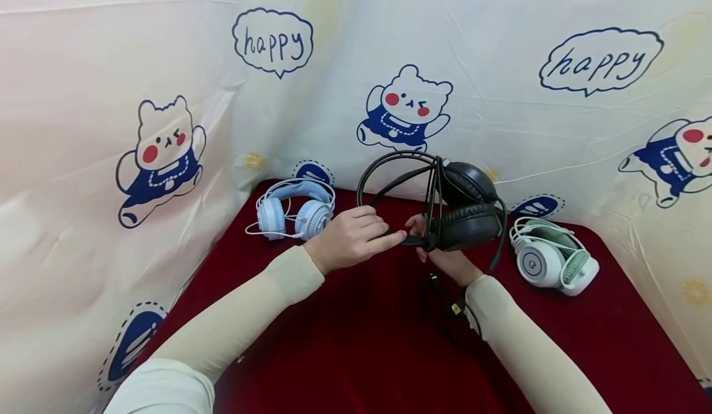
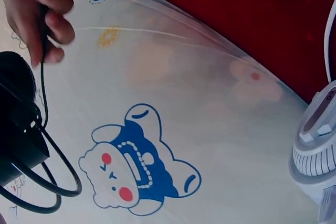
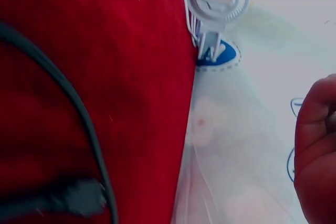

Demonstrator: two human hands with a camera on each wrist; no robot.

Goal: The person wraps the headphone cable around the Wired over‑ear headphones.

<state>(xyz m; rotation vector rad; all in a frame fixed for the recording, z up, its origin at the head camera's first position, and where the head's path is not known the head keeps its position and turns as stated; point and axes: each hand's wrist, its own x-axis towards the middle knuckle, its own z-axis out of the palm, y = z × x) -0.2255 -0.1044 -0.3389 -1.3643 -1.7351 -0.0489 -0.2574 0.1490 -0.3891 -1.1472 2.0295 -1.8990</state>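
A black over-ear headset [image 1: 470, 225] with a thin boom microphone [image 1: 497, 250] is held up over the red cloth, its cable wound around it. My left hand [image 1: 356, 235] grips the headband side, index finger stretched along it. Behind and below the ear cups is my right hand [image 1: 447, 262], partly hidden by the headset. In the left wrist view that right hand [image 2: 50, 19] has its fingers curled around the black cable [image 2: 44, 98]. Cable ends with a USB plug [image 1: 457, 309] hang by the right wrist; a blurred plug [image 3: 84, 198] shows in the right wrist view.
Light blue headphones [image 1: 295, 210] sit at the back left of the red-covered table [image 1: 345, 340]. White and green headphones [image 1: 550, 256] lie on the right. A pale printed curtain [image 1: 311, 111] encloses the back and sides.
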